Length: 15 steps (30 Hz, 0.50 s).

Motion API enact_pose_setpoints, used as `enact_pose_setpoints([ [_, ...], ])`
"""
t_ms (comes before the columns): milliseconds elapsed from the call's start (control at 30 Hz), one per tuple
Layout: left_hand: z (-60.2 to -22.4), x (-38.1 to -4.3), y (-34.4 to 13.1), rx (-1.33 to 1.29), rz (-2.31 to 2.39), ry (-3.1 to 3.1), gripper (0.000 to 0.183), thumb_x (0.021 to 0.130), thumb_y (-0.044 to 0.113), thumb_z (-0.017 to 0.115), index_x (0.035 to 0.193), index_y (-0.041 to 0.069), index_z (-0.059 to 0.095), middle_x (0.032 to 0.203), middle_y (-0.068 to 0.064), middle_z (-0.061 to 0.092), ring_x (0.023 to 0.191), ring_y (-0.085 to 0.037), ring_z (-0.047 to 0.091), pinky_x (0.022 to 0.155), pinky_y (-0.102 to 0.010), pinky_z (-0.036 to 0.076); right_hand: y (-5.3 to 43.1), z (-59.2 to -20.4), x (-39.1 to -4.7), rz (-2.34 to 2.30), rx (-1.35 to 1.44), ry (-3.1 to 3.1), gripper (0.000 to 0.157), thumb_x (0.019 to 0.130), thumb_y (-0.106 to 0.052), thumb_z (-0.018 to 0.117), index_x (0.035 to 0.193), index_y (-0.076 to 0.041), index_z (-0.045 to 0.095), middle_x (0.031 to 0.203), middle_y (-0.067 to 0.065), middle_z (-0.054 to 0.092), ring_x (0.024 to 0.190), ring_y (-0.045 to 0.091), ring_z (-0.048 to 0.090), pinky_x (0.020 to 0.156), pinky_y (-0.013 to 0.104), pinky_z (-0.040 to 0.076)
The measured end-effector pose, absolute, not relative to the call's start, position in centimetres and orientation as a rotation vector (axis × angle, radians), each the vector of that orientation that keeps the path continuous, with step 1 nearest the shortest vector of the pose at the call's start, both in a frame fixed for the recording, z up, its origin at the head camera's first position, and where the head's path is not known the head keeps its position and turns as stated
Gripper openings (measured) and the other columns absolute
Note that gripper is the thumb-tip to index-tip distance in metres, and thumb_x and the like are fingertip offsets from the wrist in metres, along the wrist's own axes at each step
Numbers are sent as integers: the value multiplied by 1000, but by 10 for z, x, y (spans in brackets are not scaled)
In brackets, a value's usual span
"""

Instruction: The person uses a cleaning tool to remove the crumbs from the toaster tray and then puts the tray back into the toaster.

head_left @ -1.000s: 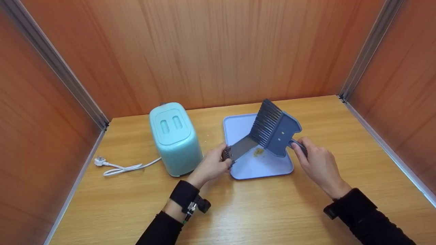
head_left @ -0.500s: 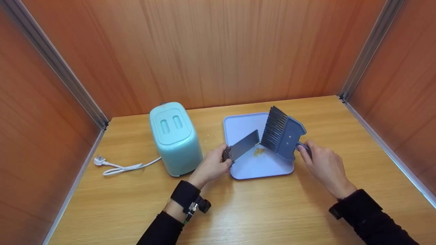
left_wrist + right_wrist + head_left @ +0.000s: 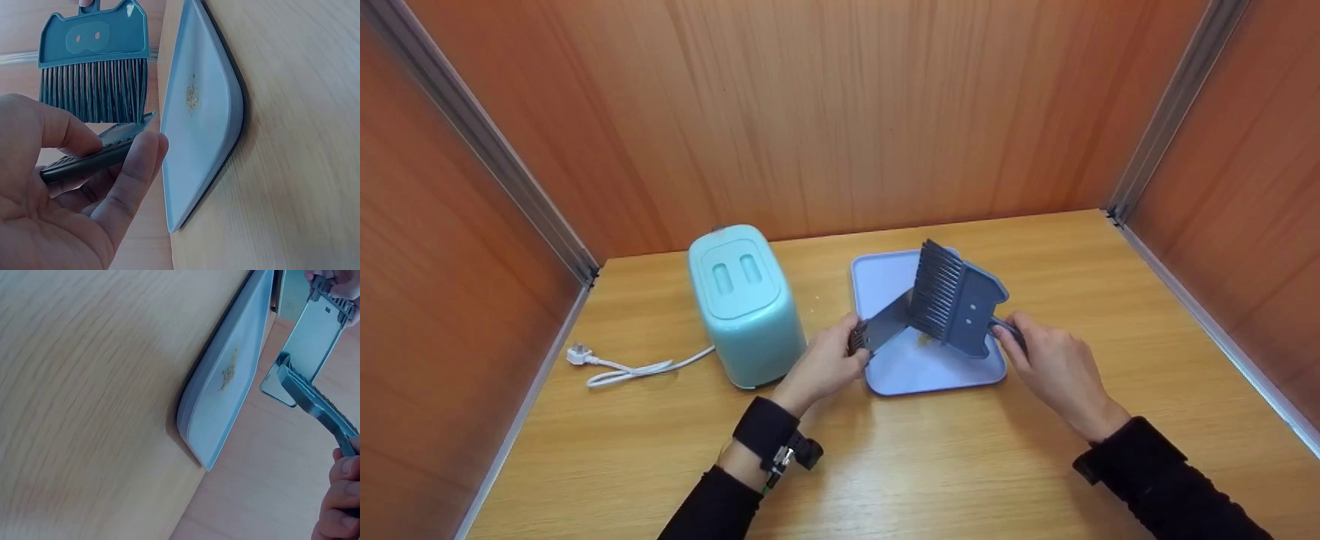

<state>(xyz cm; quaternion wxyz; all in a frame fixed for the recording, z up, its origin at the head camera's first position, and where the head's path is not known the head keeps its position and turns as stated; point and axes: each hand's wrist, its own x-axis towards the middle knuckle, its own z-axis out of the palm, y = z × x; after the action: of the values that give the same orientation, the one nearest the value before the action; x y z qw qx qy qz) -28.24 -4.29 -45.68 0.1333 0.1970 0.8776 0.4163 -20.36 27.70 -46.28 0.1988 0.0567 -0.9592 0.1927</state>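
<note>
My left hand [image 3: 825, 366] grips the dark ribbed end of a flat metal crumb tray [image 3: 885, 324], thumb on one side and fingers on the other. The tray is tilted above a lilac serving tray [image 3: 937, 375]. In my right hand [image 3: 1056, 367] is the handle of a grey-blue hand brush [image 3: 976, 300]. Its dark bristles [image 3: 93, 90] overlap the crumb tray's far end, and the right wrist view shows them against its plate [image 3: 315, 340]. A small heap of yellowish crumbs [image 3: 192, 98] lies on the serving tray, partly behind the brush in the head view.
A mint-green toaster [image 3: 750, 315] stands left of the serving tray, close to my left hand. Its white cord [image 3: 649, 370] runs left to a plug [image 3: 579, 355]. A few tiny specks lie on the wooden table [image 3: 840, 480]. Wood panels [image 3: 885, 112] enclose the back and sides.
The brush moved right, off the crumb tray, then back left across it. The crumb tray tipped more steeply while my left hand stayed nearly in place.
</note>
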Motion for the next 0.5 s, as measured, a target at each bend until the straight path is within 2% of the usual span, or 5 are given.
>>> enact_pose_setpoints([
  [200,-454,-280,-44,633,1178,2587,36,102,12,62,138,14,59,122,-9,72,95,-20,67,76,-32,56,285,-467,-206,453,145,-2647,22,107,-23,67,102,-2,66,65,0,53,51,11,46,46,23,30],
  [333,-455,-280,-43,670,1166,2613,31,102,11,63,133,13,61,118,-8,73,94,-20,66,74,-31,55,290,-468,-207,419,141,-2641,24,108,-24,67,101,-1,67,65,1,53,50,12,45,45,23,28],
  [500,-457,-281,-43,645,1171,2608,38,102,11,64,139,12,60,129,-11,73,104,-22,67,82,-35,59,293,-468,-207,395,118,-2647,26,108,-25,66,104,1,67,64,2,55,48,12,45,45,23,29],
])
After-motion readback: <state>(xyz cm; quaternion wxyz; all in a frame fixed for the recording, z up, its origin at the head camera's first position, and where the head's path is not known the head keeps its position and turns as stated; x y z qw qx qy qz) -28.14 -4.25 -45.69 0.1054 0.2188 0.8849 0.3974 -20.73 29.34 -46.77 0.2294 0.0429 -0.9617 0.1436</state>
